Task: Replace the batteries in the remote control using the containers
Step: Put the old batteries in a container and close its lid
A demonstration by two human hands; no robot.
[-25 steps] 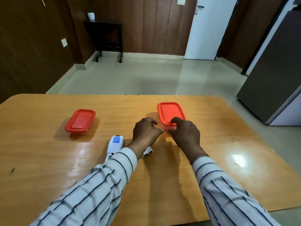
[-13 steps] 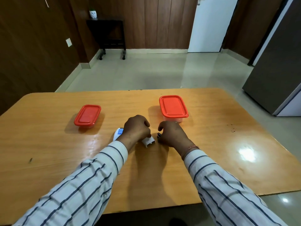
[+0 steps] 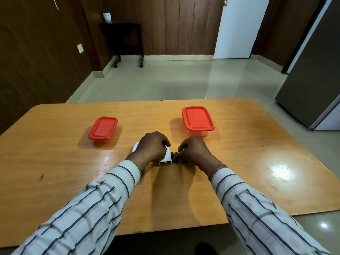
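Both hands have come back from the right-hand container toward the person's body since a second ago, and they now meet over the remote at the middle of the table (image 3: 55, 162).

From where I stand, the wide orange table carries two red-lidded boxes: the right container (image 3: 197, 119) just beyond the right hand, the left container (image 3: 103, 128) well apart to the left. Both lids are still on.

The left hand (image 3: 153, 149) lies curled over the white remote control (image 3: 166, 157), pinning it flat; only its two ends show, a blue-marked tip at the left and the open white end at the right. The right hand (image 3: 195, 152) has its fingers pinched narrow on the batteries (image 3: 174, 157), two small dark cylinders lying just beside the remote's open end, touching or nearly so.

The risks, as I judge them: the cylinders could roll across the glossy top if the pinch slips, since nothing blocks them. Old and new cells could get mixed, as neither box is open to receive them. The remote could skid if the left palm eases. Whether the batteries are fully clear of the compartment I cannot tell.
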